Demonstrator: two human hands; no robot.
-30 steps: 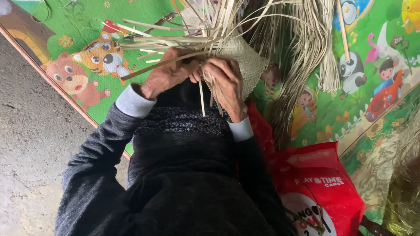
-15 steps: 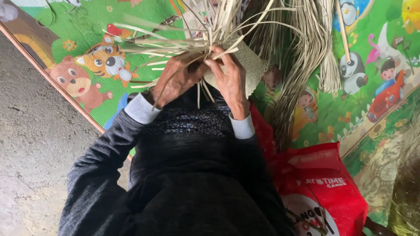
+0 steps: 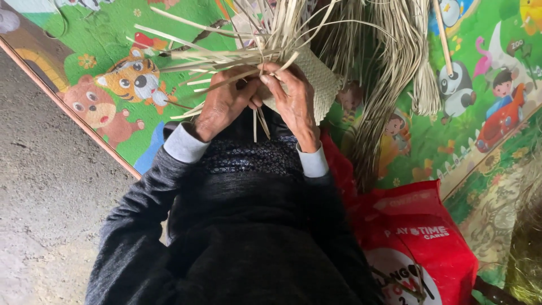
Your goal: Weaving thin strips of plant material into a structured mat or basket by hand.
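Light, springy straw strips [image 3: 226, 56], likely brittle if creased, are pinched at the woven piece's [image 3: 322, 85] edge between fingers of left hand [image 3: 223, 104] and right hand [image 3: 293, 99].

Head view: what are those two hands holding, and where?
Both hands, left and right, grip a pale woven straw piece at its unfinished edge, fingers pinching loose strips.

Single head-worn camera, looking steeply down over the wearer's dark sleeves, close on both hands at frame centre, colourful play mat [image 3: 113, 68] above, concrete floor [image 3: 45, 203] at left
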